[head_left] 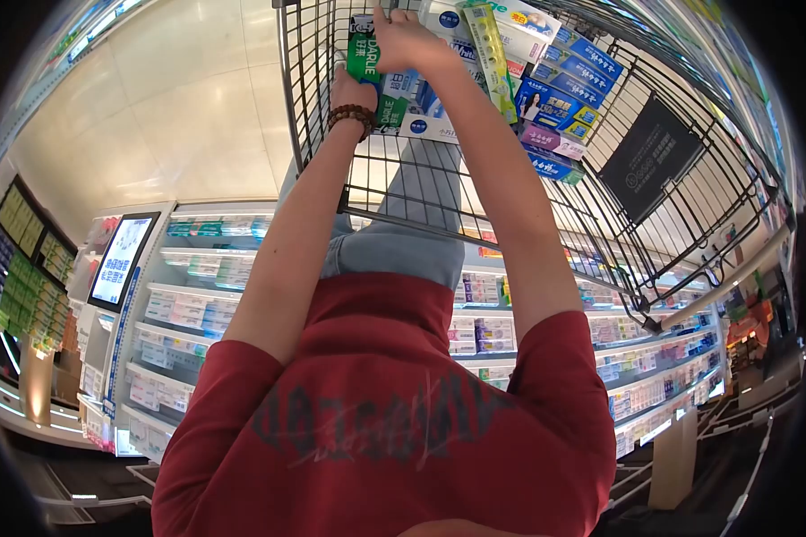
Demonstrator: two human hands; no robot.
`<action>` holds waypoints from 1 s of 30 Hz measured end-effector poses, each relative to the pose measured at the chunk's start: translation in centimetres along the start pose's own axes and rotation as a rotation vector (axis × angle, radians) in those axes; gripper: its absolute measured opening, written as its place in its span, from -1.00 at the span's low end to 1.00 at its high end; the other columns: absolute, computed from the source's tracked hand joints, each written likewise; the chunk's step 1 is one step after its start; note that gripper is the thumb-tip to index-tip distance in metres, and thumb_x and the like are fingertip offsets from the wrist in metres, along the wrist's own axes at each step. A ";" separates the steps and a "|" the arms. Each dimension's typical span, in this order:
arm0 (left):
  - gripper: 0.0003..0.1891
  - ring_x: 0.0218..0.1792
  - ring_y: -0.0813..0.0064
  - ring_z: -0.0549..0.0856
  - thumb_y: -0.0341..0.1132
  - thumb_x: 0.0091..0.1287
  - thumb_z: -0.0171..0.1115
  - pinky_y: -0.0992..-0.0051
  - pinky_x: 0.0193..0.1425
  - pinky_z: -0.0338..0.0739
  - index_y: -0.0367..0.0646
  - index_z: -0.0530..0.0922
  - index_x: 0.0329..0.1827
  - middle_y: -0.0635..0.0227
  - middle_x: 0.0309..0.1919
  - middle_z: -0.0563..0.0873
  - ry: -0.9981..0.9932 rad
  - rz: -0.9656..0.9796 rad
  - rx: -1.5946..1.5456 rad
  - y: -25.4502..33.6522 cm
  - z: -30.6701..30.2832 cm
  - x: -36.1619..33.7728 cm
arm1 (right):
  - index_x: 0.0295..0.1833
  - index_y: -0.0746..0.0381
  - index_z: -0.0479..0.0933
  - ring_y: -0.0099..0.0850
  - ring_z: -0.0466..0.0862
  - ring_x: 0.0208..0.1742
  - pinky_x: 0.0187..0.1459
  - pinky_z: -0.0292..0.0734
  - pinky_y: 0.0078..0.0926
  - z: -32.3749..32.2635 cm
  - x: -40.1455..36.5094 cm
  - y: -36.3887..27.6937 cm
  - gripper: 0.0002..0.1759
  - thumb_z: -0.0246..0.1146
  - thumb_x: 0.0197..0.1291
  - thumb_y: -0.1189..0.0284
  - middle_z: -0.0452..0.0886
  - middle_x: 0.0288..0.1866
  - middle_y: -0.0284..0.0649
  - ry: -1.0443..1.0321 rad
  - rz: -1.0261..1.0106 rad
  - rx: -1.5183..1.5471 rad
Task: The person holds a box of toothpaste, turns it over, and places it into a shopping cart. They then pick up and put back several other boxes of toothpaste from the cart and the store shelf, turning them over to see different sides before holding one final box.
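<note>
A green DARLIE box (360,55) stands at the near-left end of the goods in a black wire shopping cart (403,217). My left hand (353,91), with a beaded bracelet at its wrist, closes on the lower part of this box. Higher up, the fingers of my right hand (401,41) bend over the box's upper right side; some fingertips are hidden. Beside my hands lie blue-and-white boxes (434,127) and a tall yellow-green pack (491,63). Farther right, blue boxes (560,103) are stacked.
A dark panel (651,157) hangs on the cart's wire side, and the cart's handle bar (734,273) runs at the right. Lit shelves (184,304) of small boxes curve behind my body. A bright screen (124,259) stands at the left, near pale floor tiles (197,107).
</note>
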State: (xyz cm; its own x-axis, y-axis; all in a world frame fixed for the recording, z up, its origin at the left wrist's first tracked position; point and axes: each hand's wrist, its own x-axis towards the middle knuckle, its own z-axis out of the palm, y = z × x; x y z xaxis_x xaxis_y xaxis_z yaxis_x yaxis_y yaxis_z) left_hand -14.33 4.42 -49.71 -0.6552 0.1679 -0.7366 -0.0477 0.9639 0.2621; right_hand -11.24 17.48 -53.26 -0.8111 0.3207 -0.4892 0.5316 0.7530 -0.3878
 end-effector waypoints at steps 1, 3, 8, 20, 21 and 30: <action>-0.39 0.21 -0.12 0.60 -0.47 0.25 0.10 0.06 0.27 0.50 -0.40 0.29 0.42 -0.26 0.17 0.60 0.044 -0.007 -0.002 0.0 0.1 -0.1 | 0.60 0.39 0.01 0.03 0.57 0.30 0.37 0.44 -0.19 0.5 -0.4 0.1 0.07 0.31 -0.07 0.43 0.57 0.23 0.21 0.111 -0.022 0.002; -0.36 0.25 -0.14 0.56 -0.51 0.24 0.07 0.06 0.30 0.47 -0.43 0.23 0.45 -0.28 0.22 0.55 0.034 0.019 -0.043 0.2 -0.4 -0.6 | 0.61 0.38 -0.03 0.08 0.49 0.36 0.40 0.41 -0.15 -0.9 -1.1 0.3 0.07 0.29 -0.06 0.49 0.49 0.31 0.24 -0.056 0.000 0.076; -0.26 0.27 -0.24 0.45 -0.64 0.16 0.06 0.05 0.37 0.38 -0.43 0.13 0.49 -0.30 0.31 0.43 0.190 0.399 0.005 2.3 -2.4 -4.3 | 0.59 0.37 0.03 0.07 0.51 0.31 0.34 0.46 -0.15 -5.0 -2.8 -0.5 0.01 0.30 -0.03 0.57 0.52 0.25 0.21 -0.262 -0.072 0.096; -0.31 0.35 -0.14 0.43 -0.49 0.21 0.22 -0.02 0.38 0.40 -0.19 0.29 0.48 -0.09 0.39 0.43 0.334 0.906 0.053 2.3 -1.7 -1.8 | 0.23 0.45 0.42 -0.06 0.62 -0.01 0.03 0.60 -0.24 -8.7 -13.7 -2.9 -0.28 0.36 -0.20 0.63 0.50 0.03 0.03 -0.068 -0.120 0.056; -0.31 0.35 -0.12 0.43 -0.44 0.20 0.28 -0.01 0.38 0.40 -0.12 0.33 0.47 -0.05 0.40 0.42 0.364 0.934 0.117 3.0 -1.5 -1.2 | 0.23 0.47 0.42 -0.08 0.62 -0.04 0.00 0.60 -0.27 -8.8 -14.4 -3.5 -0.28 0.35 -0.20 0.62 0.49 0.01 0.02 -0.092 -0.078 0.046; -0.39 0.17 -0.03 0.59 -0.29 0.07 0.50 0.12 0.08 0.71 0.01 0.49 0.24 0.07 0.21 0.48 0.165 0.600 0.529 5.3 0.0 3.5 | 0.23 0.61 0.38 -0.12 0.61 -0.08 -0.14 0.58 -0.19 -5.3 -16.9 -5.7 -0.25 0.34 -0.02 0.32 0.47 0.05 0.09 -0.250 0.318 -0.139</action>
State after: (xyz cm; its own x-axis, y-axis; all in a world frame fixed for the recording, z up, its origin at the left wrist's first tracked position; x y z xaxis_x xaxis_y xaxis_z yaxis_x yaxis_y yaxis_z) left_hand -16.89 10.11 -50.91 -0.5604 0.6936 -0.4526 0.6817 0.6966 0.2235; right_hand -1.89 10.79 -38.68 -0.5189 0.4133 -0.7483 0.6940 0.7148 -0.0865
